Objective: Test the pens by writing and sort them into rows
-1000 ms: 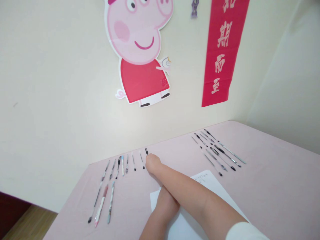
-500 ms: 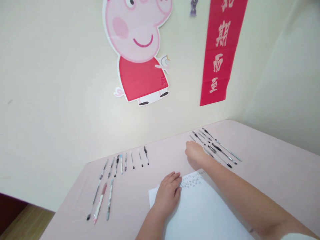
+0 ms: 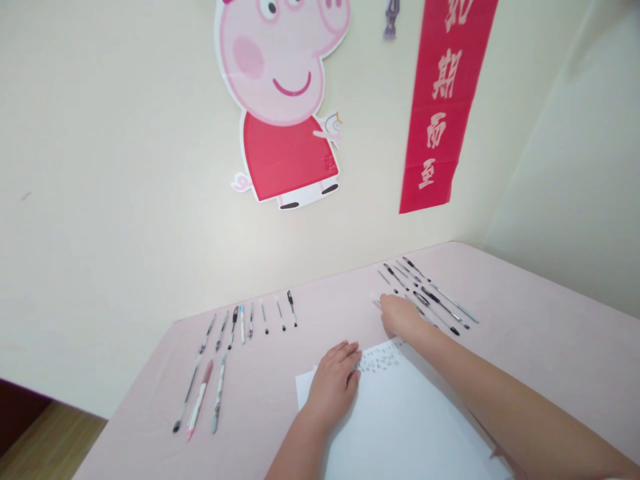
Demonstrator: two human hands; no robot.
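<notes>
My left hand lies flat on the left part of a white sheet of paper, fingers stretched forward. Rows of small dark handwriting show along the sheet's top edge, beside the fingertips. Beyond that edge my right hand rests low over the table, its fingers closed. A thin grey pen refill sticks out to the left of these fingers; the rest of it is hidden by the hand. Just behind and to the right lie several pens, among them a black-capped pen and a thin refill.
On the pink table, more pens and refills lie in two rows at the left, including a pink-and-white pen and a black-capped pen. A pig cutout and a red banner hang on the wall behind.
My right hand has moved slightly right and toward me, and the thin refill now shows at its fingertips. Another refill behind it has come into fuller view. My left hand stays on the paper.
</notes>
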